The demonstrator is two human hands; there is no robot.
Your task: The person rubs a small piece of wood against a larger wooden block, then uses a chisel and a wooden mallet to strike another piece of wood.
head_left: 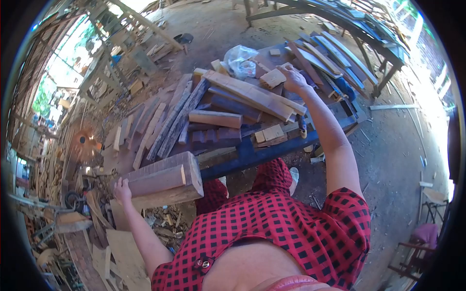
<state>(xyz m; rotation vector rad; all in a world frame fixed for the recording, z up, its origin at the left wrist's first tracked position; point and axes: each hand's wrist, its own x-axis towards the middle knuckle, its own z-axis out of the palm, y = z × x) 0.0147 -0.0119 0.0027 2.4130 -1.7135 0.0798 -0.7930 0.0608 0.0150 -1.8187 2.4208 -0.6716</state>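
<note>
My right hand (pixel 294 79) reaches over the far part of the cluttered workbench, its fingers closed on a small pale wood block (pixel 273 78). At the near left corner of the bench lies a thick wooden beam (pixel 158 180), with a narrow wood strip (pixel 183 175) along its side. The fingers of my left hand (pixel 123 189) curl over the beam's left end. Between my hands, several planks and cut pieces are heaped, among them a long light plank (pixel 245 92) and a short squared length of wood (pixel 215 119). Two small blocks (pixel 270 134) sit near the front edge.
A crumpled clear plastic bag (pixel 241 61) lies behind the planks. Long boards (pixel 335 53) are piled at the bench's right end. Another table (pixel 335 22) stands beyond it. Scrap wood (pixel 167 220) litters the floor at left, and a chair (pixel 412 247) stands at lower right.
</note>
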